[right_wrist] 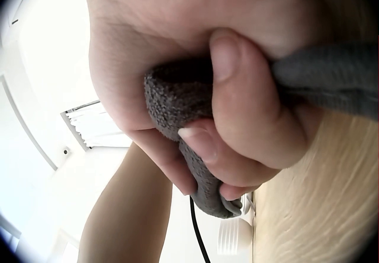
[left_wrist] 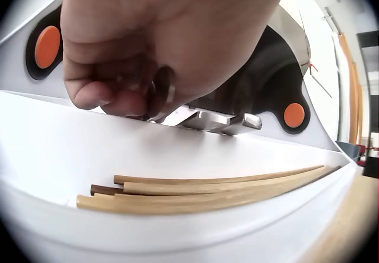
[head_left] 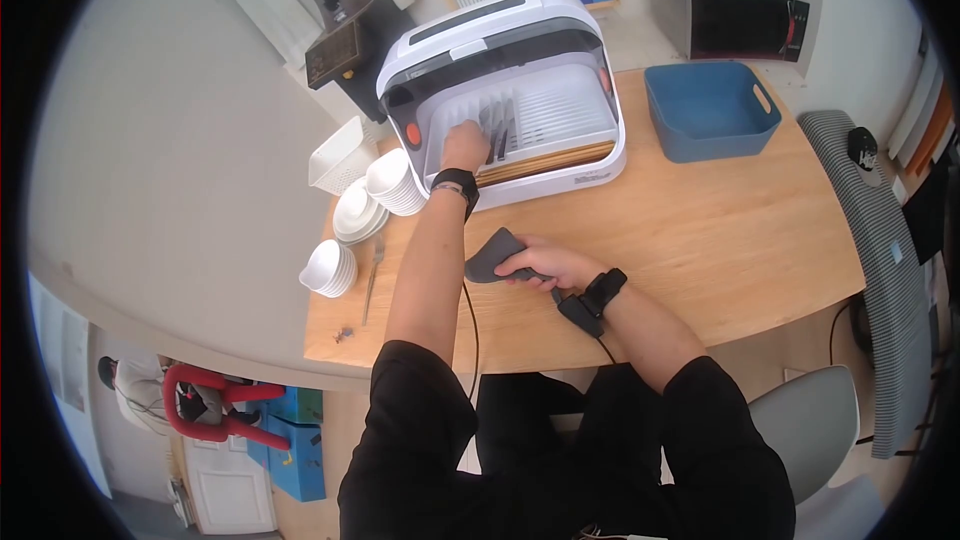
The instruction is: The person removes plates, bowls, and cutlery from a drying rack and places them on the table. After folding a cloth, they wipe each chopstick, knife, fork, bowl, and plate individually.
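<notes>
Cloth (head_left: 491,256) bunched in right grip (head_left: 547,259) over desk (head_left: 720,230); utensil (left_wrist: 163,85) pinched in left grip (head_left: 466,146), inside rack (head_left: 545,185) near chopsticks (head_left: 560,157)

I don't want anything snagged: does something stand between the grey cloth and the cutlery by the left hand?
Yes: the front wall of the white box, then the chopsticks and a white divider stand between the cloth in the right hand and the cutlery. Nothing visible stands between the cloth and that wall.
</notes>
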Demonstrator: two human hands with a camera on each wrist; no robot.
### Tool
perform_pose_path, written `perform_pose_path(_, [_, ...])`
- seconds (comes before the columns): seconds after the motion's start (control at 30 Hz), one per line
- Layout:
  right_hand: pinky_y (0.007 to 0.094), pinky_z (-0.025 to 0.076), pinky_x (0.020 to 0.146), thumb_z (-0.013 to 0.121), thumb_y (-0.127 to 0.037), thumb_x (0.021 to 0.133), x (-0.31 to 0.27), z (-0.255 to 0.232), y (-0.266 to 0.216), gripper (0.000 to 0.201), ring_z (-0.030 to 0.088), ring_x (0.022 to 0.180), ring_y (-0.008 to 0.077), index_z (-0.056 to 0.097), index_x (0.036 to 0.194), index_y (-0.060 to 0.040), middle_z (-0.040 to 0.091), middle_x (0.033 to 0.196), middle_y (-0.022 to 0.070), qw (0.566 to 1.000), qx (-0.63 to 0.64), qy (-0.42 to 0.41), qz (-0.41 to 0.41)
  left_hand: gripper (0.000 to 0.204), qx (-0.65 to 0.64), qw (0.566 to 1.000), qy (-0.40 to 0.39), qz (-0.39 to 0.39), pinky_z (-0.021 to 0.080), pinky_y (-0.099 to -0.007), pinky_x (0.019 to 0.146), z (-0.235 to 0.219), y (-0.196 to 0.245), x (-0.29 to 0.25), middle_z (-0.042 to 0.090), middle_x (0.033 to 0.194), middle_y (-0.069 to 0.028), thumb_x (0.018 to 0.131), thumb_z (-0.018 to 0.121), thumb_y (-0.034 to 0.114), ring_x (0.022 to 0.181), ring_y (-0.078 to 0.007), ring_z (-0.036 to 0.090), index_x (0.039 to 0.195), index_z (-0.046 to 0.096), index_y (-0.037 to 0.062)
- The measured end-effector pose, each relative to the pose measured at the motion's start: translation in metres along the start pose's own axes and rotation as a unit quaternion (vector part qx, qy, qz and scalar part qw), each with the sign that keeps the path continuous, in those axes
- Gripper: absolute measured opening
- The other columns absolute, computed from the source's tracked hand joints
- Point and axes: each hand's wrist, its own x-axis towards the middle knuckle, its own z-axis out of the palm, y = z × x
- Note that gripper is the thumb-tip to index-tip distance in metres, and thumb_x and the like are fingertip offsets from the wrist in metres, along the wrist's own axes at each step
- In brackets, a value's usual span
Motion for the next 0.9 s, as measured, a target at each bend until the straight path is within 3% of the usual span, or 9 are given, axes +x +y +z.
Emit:
perform_pose_path(0.13, [0.0184,0.019,0.034,0.067,-0.015,0.084,-0.002,0.001,-0.001,0.034,0.034,0.048,0.0034,0.053,0.114,-0.0113,0.054,0.081,0.0036,1.0,0.003,0.001,0.006,0.025,-0.056,0.996,0.064,0.021,0.052,-0.0473,0.083,0.001,-0.005,-0.008,0.066,0.101,-0.0274,0.085,0.056,0.019,0.095,-0.0442,0.063,0.094,0.069,0.001])
perform_pose_path(0.27, [0.0177,0.02,0.034,0.067,-0.015,0.084,-0.002,0.002,-0.001,0.036,0.035,0.047,0.0029,0.052,0.116,-0.0119,0.054,0.081,0.0038,1.0,0.013,-0.006,0.009,0.023,-0.114,0.991,0.059,0.029,0.052,-0.0452,0.082,-0.014,-0.011,-0.041,0.068,0.098,-0.0222,0.084,0.057,0.019,0.092,-0.0415,0.064,0.095,0.07,0.0032])
perform_pose_path(0.33, [0.0174,0.02,0.034,0.068,-0.015,0.083,-0.003,0.003,-0.002,0.037,0.035,0.047,0.0028,0.051,0.116,-0.012,0.054,0.081,0.0039,1.0,0.009,-0.008,0.014,0.024,-0.109,0.979,0.073,0.154,0.052,-0.0412,0.079,-0.015,-0.019,-0.057,0.069,0.091,-0.0204,0.083,0.06,0.015,0.086,-0.0357,0.066,0.099,0.069,0.0003])
perform_pose_path(0.37, [0.0174,0.02,0.034,0.068,-0.015,0.083,-0.003,0.004,-0.003,0.037,0.035,0.046,0.0028,0.051,0.116,-0.012,0.054,0.081,0.0041,1.0,0.006,-0.004,0.015,0.024,-0.108,0.98,0.074,0.151,0.052,-0.0412,0.079,-0.012,-0.024,-0.06,0.069,0.091,-0.0204,0.083,0.06,0.015,0.086,-0.0357,0.066,0.099,0.069,0.0003])
perform_pose_path(0.43, [0.0174,0.02,0.034,0.068,-0.016,0.083,-0.002,0.004,-0.003,0.038,0.035,0.046,0.0029,0.051,0.117,-0.012,0.054,0.081,0.0043,1.0,0.002,-0.002,0.016,0.025,-0.082,0.962,0.122,0.229,0.052,-0.0402,0.08,-0.006,-0.03,-0.065,0.068,0.094,-0.0194,0.082,0.064,0.012,0.088,-0.0334,0.066,0.105,0.067,0.0011])
perform_pose_path(0.57, [0.0175,0.02,0.034,0.069,-0.016,0.083,0.002,0.0,0.001,0.038,0.035,0.046,0.0029,0.051,0.116,-0.012,0.055,0.082,0.0049,1.0,0.005,-0.002,0.018,0.028,-0.13,0.961,0.138,0.2,0.053,-0.0396,0.077,-0.002,-0.031,-0.064,0.07,0.092,-0.018,0.082,0.065,0.01,0.086,-0.0325,0.067,0.109,0.066,0.0025])
perform_pose_path(0.77, [0.018,0.02,0.033,0.069,-0.015,0.083,0.003,-0.001,0.0,0.037,0.035,0.045,0.003,0.05,0.116,-0.0114,0.055,0.081,0.0054,1.0,0.008,-0.011,0.017,0.024,-0.206,0.97,0.043,0.118,0.052,-0.0418,0.08,-0.004,-0.035,-0.048,0.071,0.09,-0.0166,0.087,0.059,0.016,0.088,-0.0353,0.067,0.108,0.066,0.0048])
perform_pose_path(0.87, [0.0182,0.02,0.033,0.068,-0.015,0.084,0.003,-0.001,0.0,0.037,0.035,0.045,0.003,0.05,0.115,-0.0114,0.055,0.081,0.0053,1.0,0.004,-0.015,0.018,0.024,-0.115,0.99,0.012,0.082,0.051,-0.0437,0.08,0.001,-0.031,-0.044,0.071,0.092,-0.0155,0.089,0.055,0.016,0.09,-0.0353,0.067,0.109,0.067,0.0094])
perform_pose_path(0.9, [0.0183,0.019,0.033,0.068,-0.014,0.084,0.003,-0.001,0.001,0.036,0.035,0.045,0.003,0.05,0.115,-0.0115,0.055,0.081,0.0052,1.0,0.005,-0.017,0.017,0.024,-0.081,0.992,0.046,0.081,0.05,-0.0463,0.081,0.004,-0.028,-0.045,0.071,0.094,-0.0146,0.088,0.054,0.016,0.091,-0.0351,0.067,0.106,0.068,0.011])
